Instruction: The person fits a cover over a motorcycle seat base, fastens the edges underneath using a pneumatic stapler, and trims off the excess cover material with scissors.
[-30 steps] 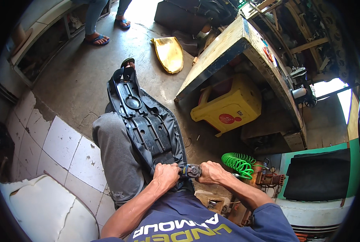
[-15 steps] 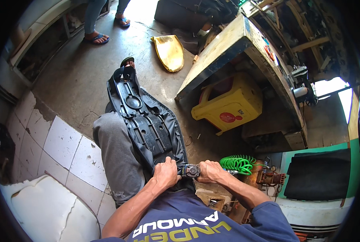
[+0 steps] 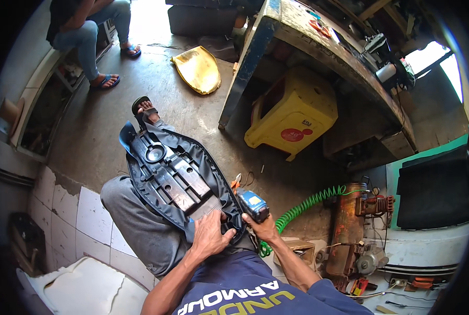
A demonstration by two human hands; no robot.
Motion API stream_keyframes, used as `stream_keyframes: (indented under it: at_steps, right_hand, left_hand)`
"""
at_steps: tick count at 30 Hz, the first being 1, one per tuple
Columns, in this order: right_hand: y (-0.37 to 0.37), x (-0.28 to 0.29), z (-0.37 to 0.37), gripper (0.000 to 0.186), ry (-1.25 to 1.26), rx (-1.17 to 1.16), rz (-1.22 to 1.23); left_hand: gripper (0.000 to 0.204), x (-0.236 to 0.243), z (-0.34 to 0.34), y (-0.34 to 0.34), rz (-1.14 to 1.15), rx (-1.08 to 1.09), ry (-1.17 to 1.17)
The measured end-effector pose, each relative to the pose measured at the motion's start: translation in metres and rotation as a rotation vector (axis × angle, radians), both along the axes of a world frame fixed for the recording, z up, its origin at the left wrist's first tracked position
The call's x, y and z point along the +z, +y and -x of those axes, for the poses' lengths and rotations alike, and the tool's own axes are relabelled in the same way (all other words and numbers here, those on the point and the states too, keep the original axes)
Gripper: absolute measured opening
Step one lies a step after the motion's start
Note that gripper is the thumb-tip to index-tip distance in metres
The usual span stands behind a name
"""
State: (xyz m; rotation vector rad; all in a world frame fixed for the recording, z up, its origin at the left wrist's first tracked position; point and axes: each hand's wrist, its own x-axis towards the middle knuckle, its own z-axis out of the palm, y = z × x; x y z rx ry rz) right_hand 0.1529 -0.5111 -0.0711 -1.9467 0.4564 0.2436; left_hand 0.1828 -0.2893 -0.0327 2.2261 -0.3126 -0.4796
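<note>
- Since the earlier frame your right hand [image 3: 266, 227] has tilted the blue staple gun [image 3: 253, 203] up; your left hand [image 3: 209, 234] has barely shifted.
- Your right fingers are wrapped around the gun's grip; your left fingers press flat, spread, on the cover's near edge.
- The upturned black seat base [image 3: 169, 176] lies across your lap, its long axis running away and leftward from your fingers.
- The gun's nose sits just right of your left fingers, at the near rim.
</note>
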Motion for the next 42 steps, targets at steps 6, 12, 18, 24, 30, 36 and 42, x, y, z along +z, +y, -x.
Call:
stream_keyframes:
  at_steps: [6,12,18,24,30,36,42]
  right_hand:
    - [0.0,-0.036,0.011,0.03,-0.079,-0.018,0.032]
    - [0.015,-0.014,0.007,0.029,-0.09,-0.037,-0.036]
    - [0.011,-0.013,0.007,0.025,0.02,-0.035,0.089]
    - [0.0,-0.047,0.016,0.025,-0.098,-0.033,0.028]
    - [0.005,-0.028,0.01,0.026,0.018,0.01,0.091]
    - [-0.001,-0.046,0.014,0.027,-0.049,0.062,0.087]
    - [0.012,-0.022,0.005,0.043,-0.004,-0.028,0.022]
  left_hand:
    - [0.032,-0.002,0.003,-0.027,0.298,0.13,0.197]
    - [0.036,-0.002,-0.007,-0.018,0.154,0.207,-0.1]
    - [0.042,-0.01,-0.001,-0.038,0.322,0.327,0.074]
    - [0.039,-0.012,-0.002,-0.044,0.453,0.282,0.125]
    - [0.039,-0.033,0.012,-0.043,-0.125,0.205,-0.194]
    - [0.031,-0.031,0.009,-0.055,-0.035,0.327,-0.171]
    - [0.023,-0.023,-0.017,-0.021,0.666,0.635,0.142]
